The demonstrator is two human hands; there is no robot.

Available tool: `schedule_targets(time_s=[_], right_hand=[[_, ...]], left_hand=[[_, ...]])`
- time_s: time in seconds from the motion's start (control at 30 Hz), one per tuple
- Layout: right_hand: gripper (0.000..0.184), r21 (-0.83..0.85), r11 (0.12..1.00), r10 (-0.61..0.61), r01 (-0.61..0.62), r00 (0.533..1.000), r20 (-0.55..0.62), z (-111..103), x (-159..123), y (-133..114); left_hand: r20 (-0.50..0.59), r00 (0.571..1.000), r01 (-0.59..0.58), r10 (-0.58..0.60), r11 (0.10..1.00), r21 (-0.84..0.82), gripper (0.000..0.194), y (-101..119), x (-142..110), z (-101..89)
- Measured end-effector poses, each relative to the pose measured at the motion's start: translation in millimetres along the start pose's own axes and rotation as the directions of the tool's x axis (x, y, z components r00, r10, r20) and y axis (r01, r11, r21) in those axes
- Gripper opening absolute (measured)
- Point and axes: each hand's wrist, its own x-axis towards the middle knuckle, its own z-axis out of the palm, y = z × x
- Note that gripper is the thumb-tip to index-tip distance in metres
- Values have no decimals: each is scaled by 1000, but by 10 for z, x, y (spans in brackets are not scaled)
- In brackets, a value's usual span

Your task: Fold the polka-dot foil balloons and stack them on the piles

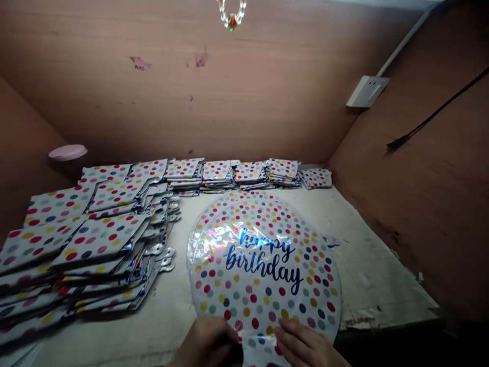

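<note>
A flat, round foil balloon (248, 295) with coloured dots and blue "happy birthday" lettering lies in front of me. Its small tab sticks out on the right side. At its near left edge my left hand (208, 340) has its fingers curled and closed on the foil; the fingertips are partly hidden. My right hand (305, 345) rests on the near right part of the balloon, fingers stretched out flat. Between the hands the near edge of the foil appears folded up, running out of the picture at the bottom.
Folded dotted balloons are piled in high stacks (103, 234) on the left of the pale table (374, 270). A row of smaller stacks (217, 171) runs along the back wall. A pink round lid (68, 152), a wall socket (367, 92) and a black cable (431, 120) are around.
</note>
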Motion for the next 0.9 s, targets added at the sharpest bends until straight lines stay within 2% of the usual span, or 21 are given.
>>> schedule_targets(time_s=[0.07, 0.1, 0.13, 0.17, 0.23, 0.33, 0.43, 0.47, 0.5, 0.57, 0.63, 0.7, 0.8, 0.9], right_hand=[[32, 81, 991, 111, -103, 989, -98, 17, -9, -131], [27, 167, 968, 206, -188, 974, -98, -27, 25, -137], [22, 270, 919, 310, -287, 949, -48, -93, 78, -126], [19, 365, 851, 396, -378, 918, 29, -169, 144, -111], [21, 483, 726, 471, -489, 866, 167, -303, 295, -105], [22, 545, 642, 518, -540, 829, 211, -362, 503, -188], [23, 563, 536, 621, -629, 745, 242, -289, 629, -295], [21, 565, 517, 631, -643, 732, 256, -266, 652, -320], [18, 567, 518, 622, -640, 737, 264, -254, 668, -340], [12, 563, 573, 562, -596, 786, 259, -257, 688, -368], [17, 543, 645, 495, -537, 835, 239, -273, 695, -391], [19, 484, 721, 470, -495, 864, 184, -262, 688, -411], [19, 364, 777, 512, -514, 852, 111, -185, 654, -433], [20, 337, 743, 575, -578, 809, 120, -130, 632, -408]], left_hand=[[16, 970, 239, -242, 947, -212, 7, 79, 81, -47], [53, 945, 323, -323, 892, -316, 2, 124, 127, -81], [96, 930, 364, -356, 843, -397, 4, 168, 172, -118], [130, 925, 375, -357, 805, -459, 9, 209, 214, -153], [142, 930, 362, -340, 766, -532, 17, 277, 281, -201], [78, 924, 356, -375, 766, -535, 16, 350, 324, -185], [11, 907, 376, -420, 798, -470, 19, 393, 307, -91], [-17, 905, 375, -425, 817, -438, 19, 401, 293, -56], [-50, 903, 371, -427, 834, -409, 18, 407, 280, -24], [-109, 903, 352, -415, 862, -365, 15, 416, 257, 29], [-151, 904, 335, -400, 882, -331, 11, 426, 247, 63], [-178, 905, 332, -386, 904, -270, 9, 435, 248, 81], [-236, 912, 321, -334, 942, -95, 20, 425, 247, 91], [-283, 931, 270, -229, 956, 118, 54, 366, 223, 102]])
